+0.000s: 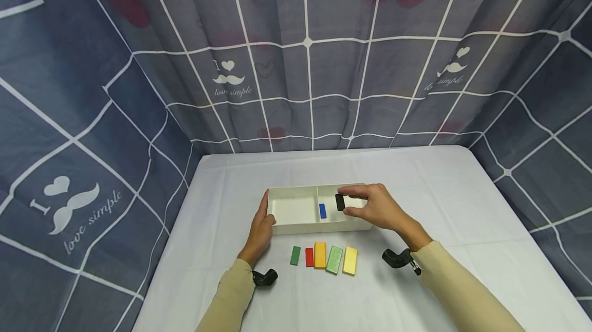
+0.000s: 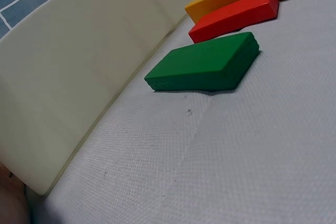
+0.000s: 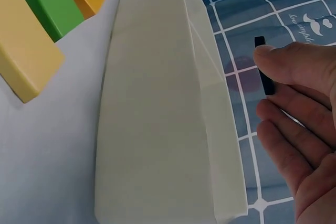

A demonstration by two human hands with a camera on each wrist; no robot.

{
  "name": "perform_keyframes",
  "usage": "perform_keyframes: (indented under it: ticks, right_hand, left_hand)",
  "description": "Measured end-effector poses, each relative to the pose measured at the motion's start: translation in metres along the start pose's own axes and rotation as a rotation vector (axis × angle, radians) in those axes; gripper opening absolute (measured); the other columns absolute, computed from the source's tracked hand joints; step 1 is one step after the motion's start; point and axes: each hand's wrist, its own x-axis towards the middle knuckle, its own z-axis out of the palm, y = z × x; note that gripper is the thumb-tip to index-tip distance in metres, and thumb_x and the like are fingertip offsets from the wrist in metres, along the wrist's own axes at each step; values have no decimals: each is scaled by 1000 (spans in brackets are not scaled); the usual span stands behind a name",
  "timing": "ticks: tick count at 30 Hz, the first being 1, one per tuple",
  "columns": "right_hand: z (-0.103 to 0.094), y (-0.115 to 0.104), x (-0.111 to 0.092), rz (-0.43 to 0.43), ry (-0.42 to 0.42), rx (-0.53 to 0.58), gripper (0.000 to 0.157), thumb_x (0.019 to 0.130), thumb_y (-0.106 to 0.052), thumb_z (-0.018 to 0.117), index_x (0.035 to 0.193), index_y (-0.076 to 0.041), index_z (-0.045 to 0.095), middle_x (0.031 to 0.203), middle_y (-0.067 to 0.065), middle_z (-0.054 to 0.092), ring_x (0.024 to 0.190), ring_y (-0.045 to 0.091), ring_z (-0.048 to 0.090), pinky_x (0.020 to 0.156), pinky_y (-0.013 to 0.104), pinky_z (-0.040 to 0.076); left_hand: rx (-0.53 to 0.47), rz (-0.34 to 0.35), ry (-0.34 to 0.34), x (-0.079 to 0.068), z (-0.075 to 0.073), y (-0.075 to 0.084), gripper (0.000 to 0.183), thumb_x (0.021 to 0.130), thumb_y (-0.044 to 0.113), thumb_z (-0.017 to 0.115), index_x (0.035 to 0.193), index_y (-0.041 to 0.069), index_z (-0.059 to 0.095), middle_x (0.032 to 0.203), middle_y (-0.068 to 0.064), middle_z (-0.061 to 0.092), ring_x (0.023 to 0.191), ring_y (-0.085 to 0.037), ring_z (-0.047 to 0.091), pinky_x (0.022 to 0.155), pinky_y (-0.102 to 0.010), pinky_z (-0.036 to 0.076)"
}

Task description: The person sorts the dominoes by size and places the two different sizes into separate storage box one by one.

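A black block [image 1: 339, 202] is pinched between the thumb and fingers of my right hand [image 1: 381, 208], over the right compartment of a white two-part box [image 1: 324, 227]. In the right wrist view the black block [image 3: 264, 66] appears edge-on at the thumb tip, above the box's rim. My left hand [image 1: 260, 232] grips the box's left end, its thumb at the near left corner. A blue block [image 1: 322, 211] stands inside the right compartment, close to the divider. The left compartment shows only its bare floor.
On the white cloth [image 1: 222, 291] before the box lie a dark green block [image 1: 295, 256], a red block [image 1: 309, 257], an orange block [image 1: 320, 255], a light green block [image 1: 334, 260] and a yellow block [image 1: 350, 261]. Grey checked curtains [image 1: 287, 75] surround the table.
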Motion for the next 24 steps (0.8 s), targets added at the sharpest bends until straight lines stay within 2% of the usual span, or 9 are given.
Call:
perform_keyframes:
  ticks: [5,12,24]
  right_hand:
    - [3,2,10,2,-34,5,52,88,-13,91,137,-13,78,137,3,78,125,38,76,109,49,60]
    - [8,7,21,-22,-69,-10,50,89,-12,89,137,-8,77,134,7,79,123,42,75,108,52,59]
    - [18,17,36,-39,-161,-63,50,90,-13,89,137,-3,76,134,6,79,122,32,77,108,50,60]
  left_hand:
    - [4,-1,0,0,0,0,90,93,-6,35,178,10,8,185,-10,14,171,-35,10,136,-59,9]
    - [8,0,-2,0,0,1,90,94,-6,35,178,10,8,185,-9,14,171,-34,9,137,-58,9]
    - [9,12,-5,-1,0,1,91,92,-6,35,177,8,8,185,-11,14,171,-37,11,136,-60,10]
